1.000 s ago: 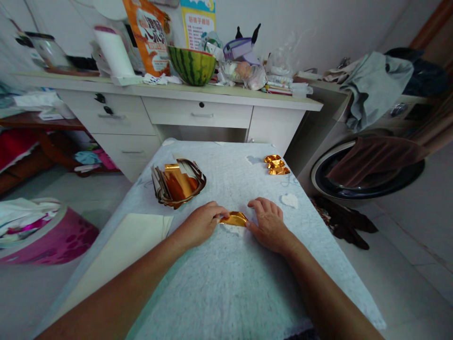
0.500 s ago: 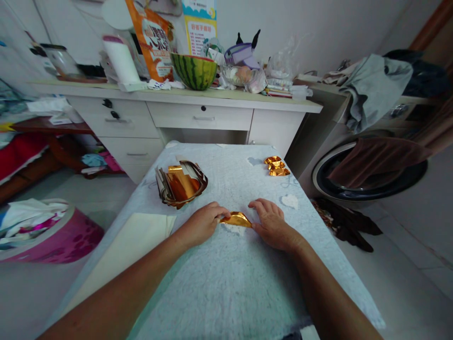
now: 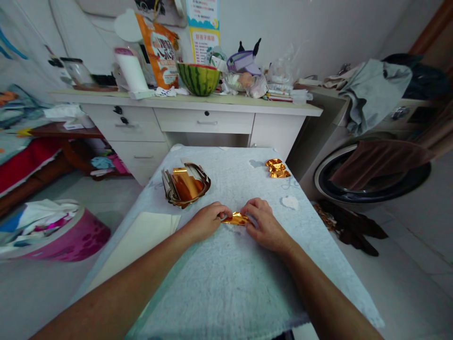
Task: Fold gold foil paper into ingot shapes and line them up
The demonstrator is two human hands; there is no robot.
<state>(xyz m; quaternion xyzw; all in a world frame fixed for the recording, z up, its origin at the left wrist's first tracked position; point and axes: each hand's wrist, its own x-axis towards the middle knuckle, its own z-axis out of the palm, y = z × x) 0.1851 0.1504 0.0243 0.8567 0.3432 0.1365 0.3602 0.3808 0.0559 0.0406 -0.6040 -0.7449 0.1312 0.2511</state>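
A narrow strip of gold foil [image 3: 236, 219] lies across the middle of the cloth-covered table, between my two hands. My left hand [image 3: 208, 220] pinches its left end between thumb and fingers. At the other end, my right hand [image 3: 262, 222] has its thumb and curled fingers closed on the foil. Beyond my left hand stands a dark-rimmed basket [image 3: 205, 185] with gold sheets [image 3: 186, 184] in it. Several folded gold foil pieces [image 3: 278, 168] sit in a group near the table's far right corner.
Pale paper sheets [image 3: 141, 241] lie on the table [image 3: 226, 288] by my left forearm. A pink bin [image 3: 85, 236] stands on the floor at left. Behind are a desk [image 3: 205, 104] with a cut watermelon [image 3: 198, 80] and, at right, a washing machine [image 3: 329, 174].
My right hand has moved left, and its fingers have closed on the foil's right end. The foil shows shorter between my hands. The view has shifted slightly.
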